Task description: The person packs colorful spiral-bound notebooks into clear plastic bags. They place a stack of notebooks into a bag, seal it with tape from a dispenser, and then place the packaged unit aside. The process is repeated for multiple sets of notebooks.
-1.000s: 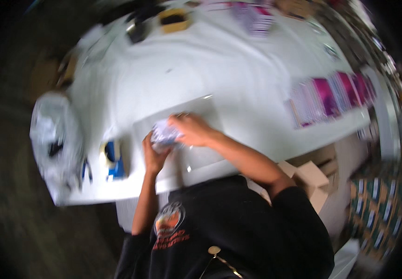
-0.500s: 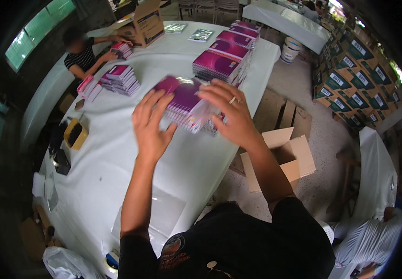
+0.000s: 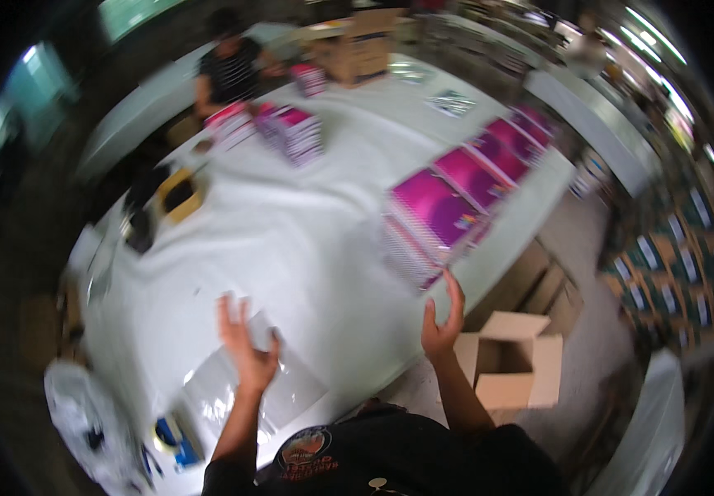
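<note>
My left hand (image 3: pixel 249 347) hovers over a clear plastic sheet or bag (image 3: pixel 291 384) on the near part of the table, its fingers spread and nothing in them. My right hand (image 3: pixel 443 318) is raised at the table's right edge, thumb and fingers apart, also holding nothing. Just beyond it stands the nearest stack of purple spiral notebooks (image 3: pixel 435 207). More purple notebook stacks (image 3: pixel 501 149) run in a row behind it toward the far right corner. The picture is blurred by motion.
An open cardboard box (image 3: pixel 506 390) sits on the floor at right. Left on the table are a yellow container (image 3: pixel 181 197) and a blue tape dispenser (image 3: pixel 176 442). Across the table a person (image 3: pixel 237 74) sits near small purple stacks (image 3: pixel 291 132) and a carton (image 3: pixel 365 51).
Both hands have let go of the plastic-wrapped notebooks and drawn back toward me, the left over the clear plastic. The head view has shifted, and the notebooks now rest on the near stack.
</note>
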Action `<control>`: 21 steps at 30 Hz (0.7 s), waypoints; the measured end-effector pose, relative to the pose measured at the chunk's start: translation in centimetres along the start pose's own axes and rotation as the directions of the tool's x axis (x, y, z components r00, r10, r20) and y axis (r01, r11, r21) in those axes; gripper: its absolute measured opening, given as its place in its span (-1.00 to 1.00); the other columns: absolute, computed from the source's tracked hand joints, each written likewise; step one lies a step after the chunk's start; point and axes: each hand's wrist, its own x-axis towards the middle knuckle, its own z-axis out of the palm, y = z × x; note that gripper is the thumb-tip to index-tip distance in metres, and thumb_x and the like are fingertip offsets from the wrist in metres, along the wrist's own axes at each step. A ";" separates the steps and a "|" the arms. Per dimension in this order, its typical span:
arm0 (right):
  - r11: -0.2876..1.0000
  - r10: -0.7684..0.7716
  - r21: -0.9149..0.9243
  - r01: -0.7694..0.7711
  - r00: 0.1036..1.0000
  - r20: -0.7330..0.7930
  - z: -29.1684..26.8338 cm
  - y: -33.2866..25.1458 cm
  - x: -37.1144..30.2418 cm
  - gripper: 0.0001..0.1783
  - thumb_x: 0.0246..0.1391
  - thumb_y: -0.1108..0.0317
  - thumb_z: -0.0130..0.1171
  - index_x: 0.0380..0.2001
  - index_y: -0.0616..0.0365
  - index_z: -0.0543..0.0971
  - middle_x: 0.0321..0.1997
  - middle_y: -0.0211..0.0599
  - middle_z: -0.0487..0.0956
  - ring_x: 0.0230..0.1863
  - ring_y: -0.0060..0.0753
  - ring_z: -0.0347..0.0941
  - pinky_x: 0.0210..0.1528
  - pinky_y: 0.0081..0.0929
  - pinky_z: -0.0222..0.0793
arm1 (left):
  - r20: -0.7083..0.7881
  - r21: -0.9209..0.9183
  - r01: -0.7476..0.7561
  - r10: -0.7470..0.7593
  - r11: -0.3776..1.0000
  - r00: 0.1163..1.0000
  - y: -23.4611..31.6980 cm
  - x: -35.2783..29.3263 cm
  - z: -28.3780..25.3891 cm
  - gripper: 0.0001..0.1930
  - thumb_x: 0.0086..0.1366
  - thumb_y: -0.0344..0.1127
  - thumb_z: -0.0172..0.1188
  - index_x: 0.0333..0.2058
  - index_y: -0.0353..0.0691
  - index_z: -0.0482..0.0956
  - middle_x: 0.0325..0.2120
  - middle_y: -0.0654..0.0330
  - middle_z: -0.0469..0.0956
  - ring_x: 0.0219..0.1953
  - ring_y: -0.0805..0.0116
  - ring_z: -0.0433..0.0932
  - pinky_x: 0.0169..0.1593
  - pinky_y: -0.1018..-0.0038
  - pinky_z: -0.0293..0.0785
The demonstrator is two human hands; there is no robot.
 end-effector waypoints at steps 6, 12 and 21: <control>0.982 0.054 0.115 -0.148 0.811 0.583 6.1 -3.9 -12.7 -0.44 -0.05 0.44 0.08 0.08 0.31 0.29 0.08 -0.03 0.38 0.15 0.01 0.21 0.20 -0.17 0.05 | -0.658 0.264 0.704 -0.410 0.659 0.632 -12.9 -17.7 -19.9 -0.09 0.00 -0.11 0.31 0.22 -0.32 0.00 0.22 -0.13 -0.01 0.28 -0.05 -0.06 0.28 0.18 -0.17; 0.958 -0.034 -0.137 0.252 0.575 0.817 14.5 -7.0 -17.7 -0.23 -0.04 0.13 0.12 0.21 0.18 0.13 0.25 -0.04 0.19 0.29 0.05 0.00 0.25 0.02 -0.13 | -0.515 -0.027 0.768 -0.667 0.640 0.538 -14.7 -32.5 -15.0 0.19 -0.26 -0.15 0.51 0.24 -0.34 -0.16 0.21 -0.12 -0.07 0.28 0.03 -0.09 0.30 0.27 -0.12; 0.646 0.495 -0.746 0.164 0.654 0.572 22.6 -8.2 -16.6 0.01 -0.22 -0.20 0.23 0.21 0.16 0.14 0.24 -0.04 0.21 0.24 0.05 0.10 0.16 -0.09 0.12 | -0.510 -0.032 0.806 -0.703 0.592 0.496 -27.9 -25.6 -20.5 0.02 -0.13 -0.27 0.43 0.22 -0.35 -0.07 -0.08 -0.10 0.34 -0.05 -0.01 0.33 0.04 0.21 0.22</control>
